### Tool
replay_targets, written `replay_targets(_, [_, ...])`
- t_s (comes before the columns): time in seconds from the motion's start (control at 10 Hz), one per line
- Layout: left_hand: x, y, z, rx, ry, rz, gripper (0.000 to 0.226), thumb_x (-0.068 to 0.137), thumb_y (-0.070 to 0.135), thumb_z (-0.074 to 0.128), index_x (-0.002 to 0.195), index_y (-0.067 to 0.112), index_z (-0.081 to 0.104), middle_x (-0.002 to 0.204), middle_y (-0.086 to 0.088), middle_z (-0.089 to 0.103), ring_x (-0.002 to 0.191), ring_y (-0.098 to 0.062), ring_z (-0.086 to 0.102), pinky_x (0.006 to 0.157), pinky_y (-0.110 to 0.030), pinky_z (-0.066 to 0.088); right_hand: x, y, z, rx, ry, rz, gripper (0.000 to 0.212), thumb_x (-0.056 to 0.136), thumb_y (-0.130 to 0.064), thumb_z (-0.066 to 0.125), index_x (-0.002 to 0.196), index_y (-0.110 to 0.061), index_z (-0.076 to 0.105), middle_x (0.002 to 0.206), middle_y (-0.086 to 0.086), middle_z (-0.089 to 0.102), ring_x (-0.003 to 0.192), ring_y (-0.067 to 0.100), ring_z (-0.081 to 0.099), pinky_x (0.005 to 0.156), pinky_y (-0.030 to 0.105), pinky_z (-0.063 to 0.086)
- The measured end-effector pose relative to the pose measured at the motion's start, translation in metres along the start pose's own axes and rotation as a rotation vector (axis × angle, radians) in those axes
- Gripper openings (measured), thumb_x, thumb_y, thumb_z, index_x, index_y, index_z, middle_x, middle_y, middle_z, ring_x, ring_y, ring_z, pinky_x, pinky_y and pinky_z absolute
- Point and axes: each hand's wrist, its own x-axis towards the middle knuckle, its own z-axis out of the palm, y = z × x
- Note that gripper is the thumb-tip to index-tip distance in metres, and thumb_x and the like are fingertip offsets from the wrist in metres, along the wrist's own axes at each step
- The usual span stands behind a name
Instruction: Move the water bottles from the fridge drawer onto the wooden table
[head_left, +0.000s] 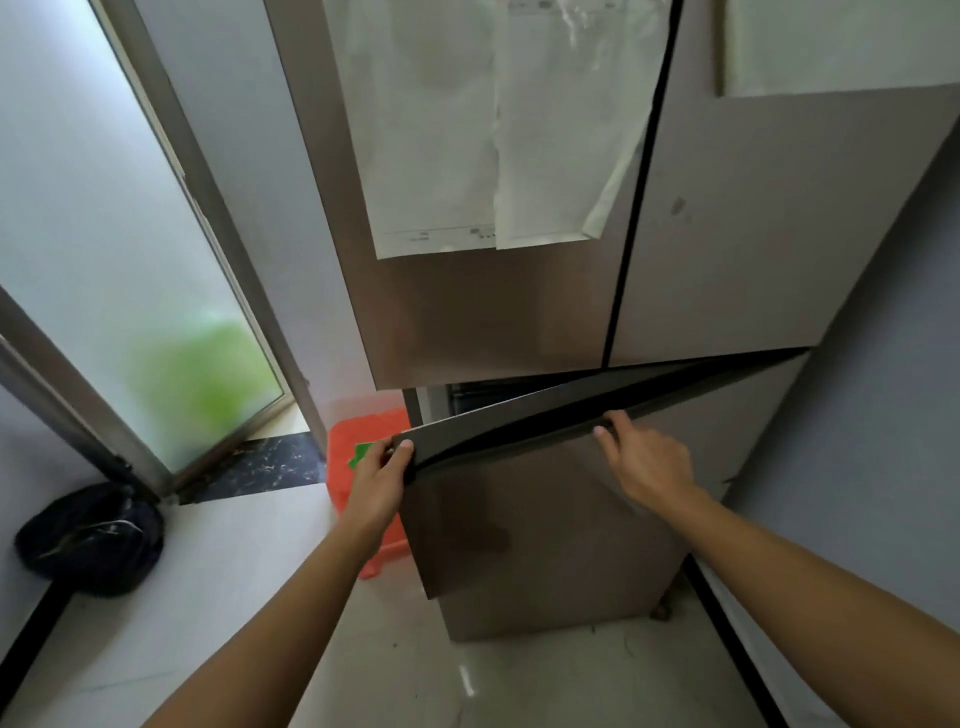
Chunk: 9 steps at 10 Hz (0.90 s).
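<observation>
A tall brown-grey fridge (727, 234) fills the middle and right of the view. Its lower door panel (535, 514) stands partly out from the body, with a dark gap along its top edge. My left hand (382, 480) grips the panel's top left corner, thumb over the edge. My right hand (641, 460) holds the top edge further right, fingers curled over it. No water bottles and no wooden table show in this view; the inside behind the panel is dark and hidden.
An orange plastic stool (358, 447) stands on the floor just left of the fridge. A frosted glass door (119, 270) is at the left, a dark bag (91, 538) lies in the left corner, a grey wall (883, 415) closes the right. Papers (483, 130) hang on the fridge.
</observation>
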Motion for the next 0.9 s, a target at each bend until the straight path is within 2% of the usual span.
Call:
replay_targets(0.1, [0.026, 0.001, 0.006, -0.059, 0.12, 0.022, 0.042, 0.097, 0.047, 0.036, 0.125, 0.019, 0.051, 0.118, -0.008, 0.056, 0.103, -0.019, 0.054, 0.084, -0.029, 0.047, 0.009, -0.017, 0.016, 0.068, -0.054, -0.064, 0.056, 0.098, -0.053, 0.035, 0.145, -0.024, 0.027, 0.122, 0.01, 0.062, 0.099, 0.033, 0.063, 0.075, 0.042, 0.05])
replay_targets(0.2, [0.046, 0.004, 0.013, -0.144, 0.219, 0.027, 0.061, 0.091, 0.065, 0.026, 0.137, 0.028, 0.038, 0.135, -0.007, 0.049, 0.123, -0.027, 0.047, 0.107, -0.047, 0.039, 0.022, -0.022, 0.027, 0.161, -0.036, -0.084, 0.055, 0.097, -0.049, 0.042, 0.144, -0.023, 0.027, 0.116, 0.01, 0.063, 0.096, 0.033, 0.063, 0.075, 0.043, 0.051])
replay_targets(0.3, [0.055, 0.019, 0.024, -0.209, 0.366, 0.051, 0.062, 0.095, 0.058, 0.026, 0.148, 0.025, 0.023, 0.15, -0.004, 0.034, 0.136, -0.025, 0.036, 0.115, -0.041, 0.027, 0.031, -0.019, 0.035, 0.242, -0.037, -0.102, 0.056, 0.096, -0.046, 0.045, 0.144, -0.026, 0.025, 0.114, 0.01, 0.06, 0.091, 0.032, 0.063, 0.075, 0.046, 0.052])
replay_targets(0.4, [0.069, 0.029, 0.035, -0.18, 0.451, 0.132, 0.059, 0.099, 0.051, 0.026, 0.15, 0.022, 0.019, 0.156, -0.003, 0.026, 0.141, -0.022, 0.027, 0.109, -0.026, 0.019, 0.036, -0.017, 0.042, 0.271, -0.05, -0.14, 0.067, 0.095, -0.043, 0.049, 0.151, -0.028, 0.015, 0.12, 0.008, 0.051, 0.094, 0.033, 0.061, 0.077, 0.044, 0.052])
replay_targets(0.5, [0.084, 0.04, 0.043, -0.18, 0.461, 0.173, 0.054, 0.101, 0.043, 0.028, 0.149, 0.019, 0.023, 0.153, -0.003, 0.031, 0.139, -0.019, 0.03, 0.101, -0.02, 0.021, 0.046, -0.02, 0.041, 0.23, -0.048, -0.156, 0.072, 0.095, -0.04, 0.05, 0.153, -0.024, 0.01, 0.123, 0.007, 0.048, 0.096, 0.033, 0.06, 0.077, 0.041, 0.05])
replay_targets(0.6, [0.095, 0.043, 0.047, -0.155, 0.483, 0.191, 0.05, 0.101, 0.043, 0.027, 0.142, 0.014, 0.032, 0.141, -0.005, 0.045, 0.128, -0.021, 0.042, 0.096, -0.024, 0.029, 0.054, -0.02, 0.045, 0.235, -0.054, -0.168, 0.074, 0.093, -0.04, 0.051, 0.152, -0.02, 0.011, 0.128, 0.007, 0.046, 0.107, 0.028, 0.058, 0.082, 0.039, 0.049])
replay_targets(0.7, [0.095, 0.043, 0.045, -0.08, 0.489, 0.229, 0.049, 0.101, 0.043, 0.027, 0.136, 0.011, 0.036, 0.13, -0.003, 0.049, 0.117, -0.016, 0.044, 0.093, -0.026, 0.03, 0.057, -0.019, 0.043, 0.228, -0.099, -0.163, 0.077, 0.091, -0.042, 0.053, 0.151, -0.021, 0.01, 0.132, 0.006, 0.044, 0.113, 0.026, 0.057, 0.084, 0.04, 0.05])
replay_targets(0.8, [0.09, 0.04, 0.038, 0.012, 0.446, 0.322, 0.047, 0.101, 0.038, 0.027, 0.136, 0.008, 0.036, 0.116, 0.006, 0.044, 0.106, -0.011, 0.042, 0.091, -0.026, 0.033, 0.054, -0.023, 0.029, 0.22, -0.109, -0.171, 0.072, 0.093, -0.045, 0.05, 0.151, -0.025, 0.013, 0.132, 0.0, 0.051, 0.11, 0.022, 0.059, 0.085, 0.038, 0.05])
replay_targets(0.9, [0.088, 0.037, 0.023, 0.203, 0.365, 0.324, 0.047, 0.099, 0.043, 0.026, 0.134, 0.011, 0.034, 0.108, 0.001, 0.051, 0.094, -0.015, 0.048, 0.081, -0.032, 0.038, 0.05, -0.038, 0.007, 0.3, 0.014, -0.265, 0.058, 0.092, -0.047, 0.052, 0.144, -0.032, 0.034, 0.1, -0.016, 0.063, 0.088, 0.009, 0.063, 0.076, 0.032, 0.05])
